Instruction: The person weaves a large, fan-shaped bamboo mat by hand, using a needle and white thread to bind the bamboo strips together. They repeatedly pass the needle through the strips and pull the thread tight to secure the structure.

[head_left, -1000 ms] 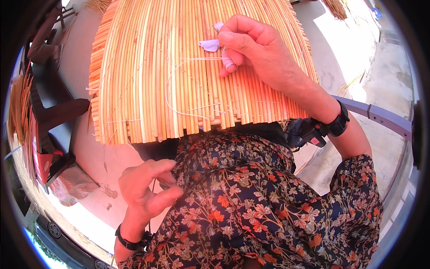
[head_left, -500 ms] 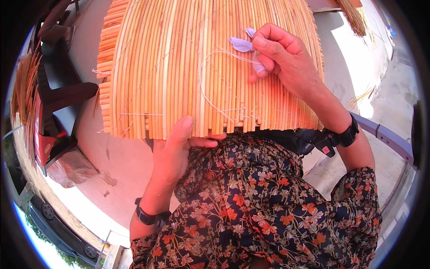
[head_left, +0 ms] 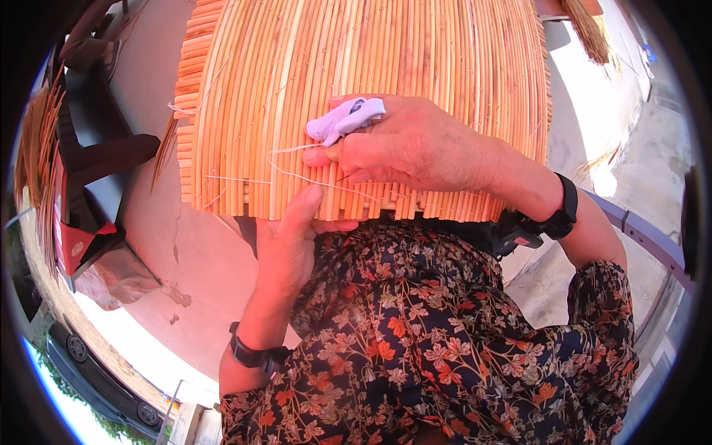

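Observation:
A mat of straight tan reeds (head_left: 297,81) lies before me, its near edge at my waist. My left hand (head_left: 285,248) grips that edge, thumb on top and the other fingers beneath it. Close above the stitched edge, my right hand (head_left: 423,144) is closed in a pinch. A thin dark tip, looking like a needle (head_left: 342,179), shows under its fingers. A lilac cloth strip (head_left: 345,120) is wrapped about a right finger, and a ring-like band (head_left: 333,152) sits on another. White thread (head_left: 297,175) loops from the pinch over the reeds.
Dark benches (head_left: 111,159) stand at the left, beside a bundle of dry stalks (head_left: 37,148). Another straw bundle (head_left: 586,30) is at the far right. A curved purple-grey rail (head_left: 638,236) runs along my right side. A dark car (head_left: 96,378) is at the lower left.
My right hand has come down and left, from pulling the thread above the mat to the near edge by my left thumb. The thread loop is smaller. The mat has shifted slightly right.

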Demonstrator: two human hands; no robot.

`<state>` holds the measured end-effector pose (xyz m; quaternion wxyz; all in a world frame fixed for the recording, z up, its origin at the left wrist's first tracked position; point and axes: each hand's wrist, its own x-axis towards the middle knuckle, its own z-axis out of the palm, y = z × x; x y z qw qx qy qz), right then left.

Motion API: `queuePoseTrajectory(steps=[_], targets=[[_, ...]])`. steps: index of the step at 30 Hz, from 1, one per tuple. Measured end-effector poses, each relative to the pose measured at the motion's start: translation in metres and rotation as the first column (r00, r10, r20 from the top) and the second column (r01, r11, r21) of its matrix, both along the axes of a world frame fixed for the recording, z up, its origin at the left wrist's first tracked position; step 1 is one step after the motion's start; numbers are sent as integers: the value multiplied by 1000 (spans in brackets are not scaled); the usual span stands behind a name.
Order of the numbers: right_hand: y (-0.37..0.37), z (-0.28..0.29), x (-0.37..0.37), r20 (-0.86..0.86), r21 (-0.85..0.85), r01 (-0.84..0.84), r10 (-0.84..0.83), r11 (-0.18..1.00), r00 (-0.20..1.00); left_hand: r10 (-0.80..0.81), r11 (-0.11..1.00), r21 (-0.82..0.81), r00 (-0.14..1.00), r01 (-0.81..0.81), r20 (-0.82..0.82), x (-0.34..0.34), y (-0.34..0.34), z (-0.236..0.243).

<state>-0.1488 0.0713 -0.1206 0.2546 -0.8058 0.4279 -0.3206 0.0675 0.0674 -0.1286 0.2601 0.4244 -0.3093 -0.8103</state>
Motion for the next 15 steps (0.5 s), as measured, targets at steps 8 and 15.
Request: queuePoseTrajectory(steps=[8,15], targets=[[3,-12,-6,-25,39,-55,56,998,998,0,1000,19,996,2,-90,5,9,-15],[3,-7,-7,-86,39,-50,53,998,995,121,993,7,991,-121,-50,-4,13,-16]])
